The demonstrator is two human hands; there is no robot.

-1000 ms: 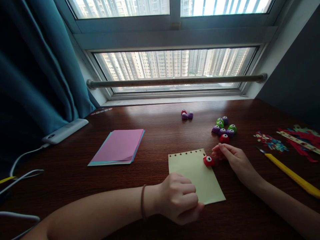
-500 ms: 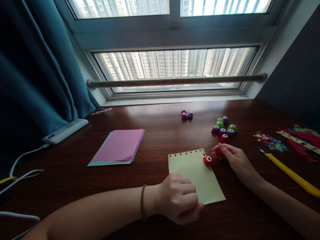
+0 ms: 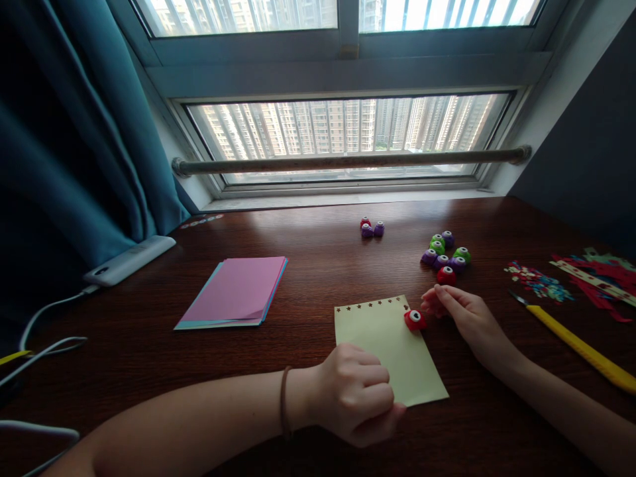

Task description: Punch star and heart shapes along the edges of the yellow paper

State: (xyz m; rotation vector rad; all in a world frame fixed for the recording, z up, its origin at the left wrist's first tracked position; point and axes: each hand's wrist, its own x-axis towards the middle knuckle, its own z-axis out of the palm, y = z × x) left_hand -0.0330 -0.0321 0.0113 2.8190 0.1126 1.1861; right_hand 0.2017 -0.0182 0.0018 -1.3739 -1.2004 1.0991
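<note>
A pale yellow sheet of paper (image 3: 397, 364) lies on the desk with a row of small flower-shaped holes along its far edge. My left hand (image 3: 355, 397) is closed at its near left part, fingers curled over the paper; the fingertips are hidden. At the sheet's far right corner sits a small red craft punch (image 3: 414, 320), overlapping the edge. Just right of that punch rests my right hand (image 3: 462, 318), loosely curved with its thumb up and nothing visible in it. Beyond the hand stands another red punch (image 3: 446, 275), by several green and purple punches (image 3: 442, 261).
Pink and blue paper (image 3: 243, 291) is stacked at left. A yellow-handled craft knife (image 3: 576, 334) lies right, near paper confetti (image 3: 539, 281) and cut strips (image 3: 596, 278). More punches (image 3: 372, 229) stand farther back. A white device (image 3: 132, 260) with a cable lies beside the curtain.
</note>
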